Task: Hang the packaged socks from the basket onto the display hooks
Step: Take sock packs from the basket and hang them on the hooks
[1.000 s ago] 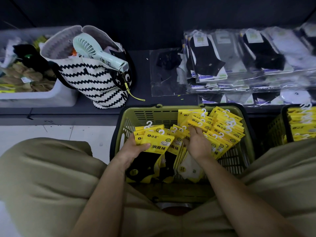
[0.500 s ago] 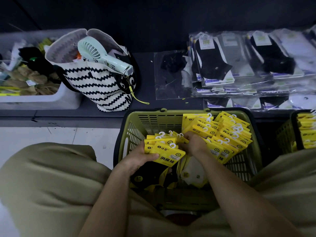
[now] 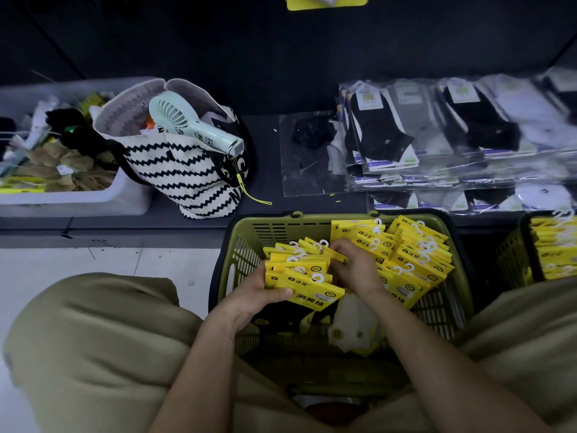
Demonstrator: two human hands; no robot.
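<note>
In the head view, between the person's knees, the green basket (image 3: 238,256) holds the packaged socks (image 3: 415,257). The left hand (image 3: 257,296) grips a fanned bunch of them, thumb on the front card. The right hand (image 3: 356,270) curls its fingers round the bunch's upper packs. Beyond stand a striped tote (image 3: 187,179) carrying a handheld fan (image 3: 193,128), a white bin (image 3: 78,203) and clear-wrapped socks (image 3: 437,135). A second basket (image 3: 527,245) stands to the right.

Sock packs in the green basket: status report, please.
Left hand grips stack of sock packs. Right hand pinches packs at stack top. All inside basket, not yet lifted. No obstruction seen.
</note>
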